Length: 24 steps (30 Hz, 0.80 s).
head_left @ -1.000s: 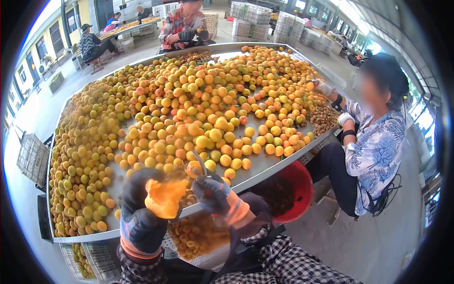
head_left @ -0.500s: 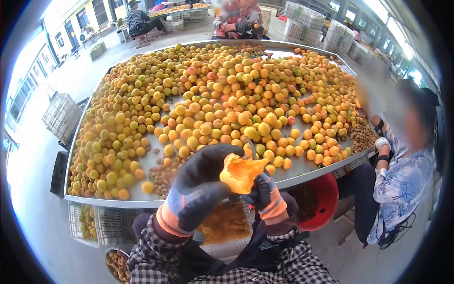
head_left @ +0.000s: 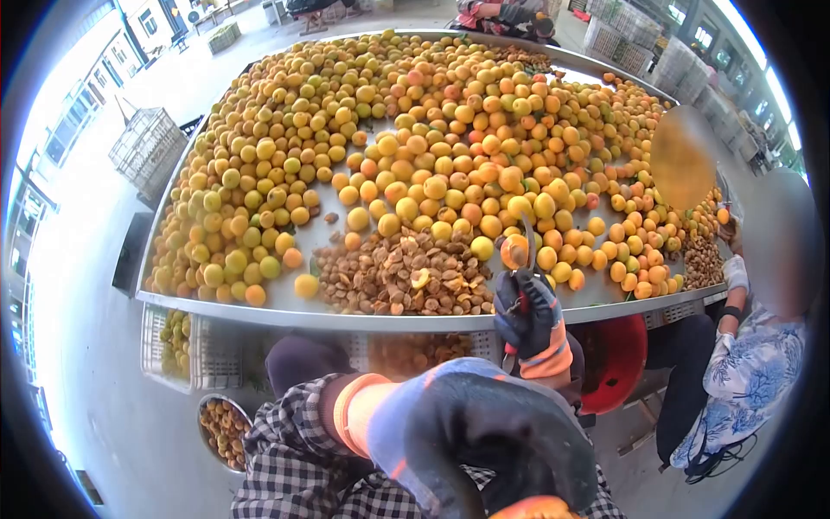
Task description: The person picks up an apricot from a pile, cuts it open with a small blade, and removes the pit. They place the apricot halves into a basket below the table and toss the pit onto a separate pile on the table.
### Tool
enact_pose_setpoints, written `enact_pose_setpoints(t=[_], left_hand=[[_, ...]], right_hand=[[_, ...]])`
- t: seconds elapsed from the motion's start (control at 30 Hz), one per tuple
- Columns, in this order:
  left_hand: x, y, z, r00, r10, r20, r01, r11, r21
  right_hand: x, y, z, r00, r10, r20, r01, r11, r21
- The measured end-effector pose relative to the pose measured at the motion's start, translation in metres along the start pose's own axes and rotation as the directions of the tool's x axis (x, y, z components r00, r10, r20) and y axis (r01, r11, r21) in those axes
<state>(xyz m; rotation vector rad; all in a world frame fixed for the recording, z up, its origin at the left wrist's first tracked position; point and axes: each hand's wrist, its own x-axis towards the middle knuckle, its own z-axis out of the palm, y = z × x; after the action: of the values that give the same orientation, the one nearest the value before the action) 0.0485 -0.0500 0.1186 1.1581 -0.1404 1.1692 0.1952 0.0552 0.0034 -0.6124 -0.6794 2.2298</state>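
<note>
My left hand (head_left: pixel 484 441), in a black-coated blue and orange glove, is raised close to the camera. Its fingers curl round an orange piece of apricot (head_left: pixel 534 509), cut off by the bottom edge of the view. Farther forward, at the table's near edge, my gloved right hand (head_left: pixel 529 316) grips a knife. The curved knife blade (head_left: pixel 529 227) points up and away. Beside the blade, at the fingertips, is a brownish-orange apricot pit (head_left: pixel 514 253). A heap of apricot pits (head_left: pixel 406 275) lies on the table left of this hand.
Whole apricots (head_left: pixel 432 164) cover much of the metal-rimmed table (head_left: pixel 346 321). Below it stand a crate of orange pieces (head_left: pixel 415 353), a red tub (head_left: pixel 616 363) and a white crate (head_left: pixel 216 353). A metal bowl (head_left: pixel 223 432) sits lower left. A person (head_left: pixel 752 381) sits at right.
My left hand has moved down and toward the camera with the apricot piece, apart from the right hand. The pit heap is now uncovered. The view has shifted, so the table appears higher.
</note>
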Motion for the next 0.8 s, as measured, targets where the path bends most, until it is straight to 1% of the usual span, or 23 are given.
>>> enact_pose_setpoints(t=[0.03, 0.13, 0.17, 0.23, 0.27, 0.3, 0.37, 0.4, 0.47, 0.57, 0.6, 0.67, 0.7, 0.73, 0.77, 0.8], left_hand=[[0.002, -0.005, 0.001, 0.999, 0.020, 0.034, -0.018, 0.997, -0.069], [0.007, -0.019, 0.006, 0.987, 0.095, 0.127, -0.057, 0.959, -0.277], [0.010, -0.020, 0.008, 0.988, 0.095, 0.123, -0.058, 0.960, -0.275], [0.012, -0.023, 0.010, 0.960, 0.270, 0.068, -0.254, 0.949, -0.185], [0.009, -0.023, 0.006, 0.974, 0.180, 0.135, -0.158, 0.974, -0.164], [0.006, -0.021, 0.006, 0.974, 0.181, 0.134, -0.159, 0.974, -0.162], [0.003, -0.016, 0.011, 0.995, 0.015, 0.098, 0.017, 0.950, -0.311], [0.002, -0.020, 0.012, 0.996, 0.015, 0.089, 0.013, 0.949, -0.315], [0.002, -0.031, 0.012, 0.983, 0.177, 0.049, -0.160, 0.957, -0.241], [0.003, -0.038, 0.011, 0.976, 0.210, 0.063, -0.190, 0.955, -0.229], [0.004, -0.039, 0.009, 0.971, 0.226, 0.077, -0.205, 0.954, -0.218], [0.005, -0.038, 0.008, 0.961, 0.256, 0.108, -0.233, 0.954, -0.191], [0.004, -0.034, 0.009, 0.961, 0.256, 0.108, -0.233, 0.954, -0.186], [0.003, -0.027, 0.012, 0.977, 0.179, 0.117, -0.154, 0.968, -0.196], [0.003, -0.021, 0.014, 0.987, 0.100, 0.129, -0.073, 0.978, -0.197], [0.006, -0.018, 0.015, 0.985, 0.131, 0.116, -0.115, 0.985, -0.131]], right_hand=[[0.002, 0.000, -0.002, 1.000, 0.010, -0.010, -0.010, 1.000, -0.001], [0.002, 0.003, -0.013, 0.996, 0.055, 0.068, -0.054, 0.998, -0.024], [0.002, 0.004, -0.010, 0.996, 0.059, 0.069, -0.058, 0.998, -0.022], [0.001, 0.004, -0.001, 0.998, -0.001, -0.069, -0.001, 0.999, -0.035], [0.002, 0.004, -0.003, 0.997, 0.022, -0.068, -0.024, 0.999, -0.030], [0.003, 0.003, -0.006, 0.998, 0.023, -0.066, -0.025, 0.999, -0.030], [0.003, 0.005, -0.010, 0.999, 0.034, 0.007, -0.034, 0.999, -0.015], [0.002, 0.007, -0.011, 0.999, 0.043, 0.003, -0.043, 0.999, -0.013], [0.002, 0.006, -0.013, 0.999, 0.052, 0.015, -0.052, 0.999, 0.008], [0.000, 0.004, -0.007, 0.998, 0.044, -0.047, -0.043, 0.999, 0.005], [0.002, 0.005, -0.012, 0.999, 0.041, -0.005, -0.041, 0.999, -0.002], [-0.001, 0.003, -0.011, 0.999, 0.051, 0.007, -0.051, 0.999, -0.014], [0.000, 0.002, -0.009, 0.998, 0.058, 0.022, -0.057, 0.998, -0.025], [-0.001, 0.002, -0.007, 0.998, 0.055, 0.035, -0.054, 0.998, -0.025], [-0.002, 0.004, -0.005, 0.998, 0.041, -0.045, -0.042, 0.999, -0.016], [-0.001, 0.006, -0.004, 0.993, 0.026, -0.118, -0.027, 1.000, -0.005]])
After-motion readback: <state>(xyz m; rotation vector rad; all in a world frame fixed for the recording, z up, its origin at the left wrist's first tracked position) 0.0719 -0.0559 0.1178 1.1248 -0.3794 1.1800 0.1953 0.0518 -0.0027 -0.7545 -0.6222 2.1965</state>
